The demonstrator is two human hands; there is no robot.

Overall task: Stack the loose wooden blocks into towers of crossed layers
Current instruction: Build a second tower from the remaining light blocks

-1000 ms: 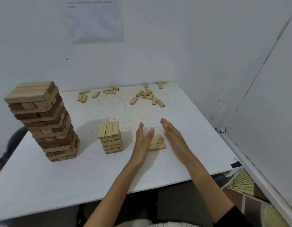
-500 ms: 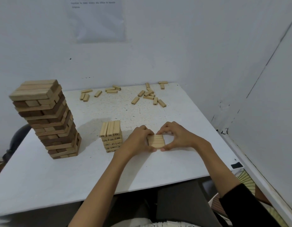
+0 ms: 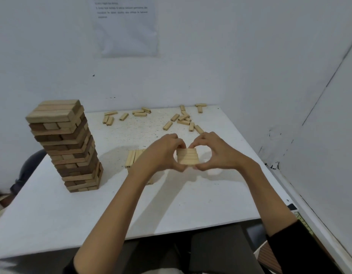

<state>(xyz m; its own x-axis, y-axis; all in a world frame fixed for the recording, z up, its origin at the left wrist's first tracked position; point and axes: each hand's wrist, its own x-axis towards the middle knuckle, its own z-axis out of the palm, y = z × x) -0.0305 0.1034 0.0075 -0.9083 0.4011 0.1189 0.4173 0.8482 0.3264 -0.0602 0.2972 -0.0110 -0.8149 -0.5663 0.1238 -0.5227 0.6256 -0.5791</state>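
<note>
Your left hand (image 3: 161,153) and right hand (image 3: 216,153) meet to the right of the tall tower (image 3: 66,145). Each grip is curled and clamped on one side of a flat set of blocks (image 3: 188,158), pale wooden pieces pressed side by side. Your thumbs sit at its near edge and your fingers at its far edge. Its shadow falls on the white table (image 3: 52,214) beneath. The tall tower stands on the left part of the table, built of crossed layers in dark and pale wood. A short tower (image 3: 132,158) stands between the tall tower and the held set, mostly hidden behind your left hand and wrist. The loose blocks (image 3: 183,118) lie scattered along the table's far edge, beyond and to the right of the tall tower. A printed sheet (image 3: 125,26) hangs on the wall above and to the right of the tall tower, its text too blurred to read.
</note>
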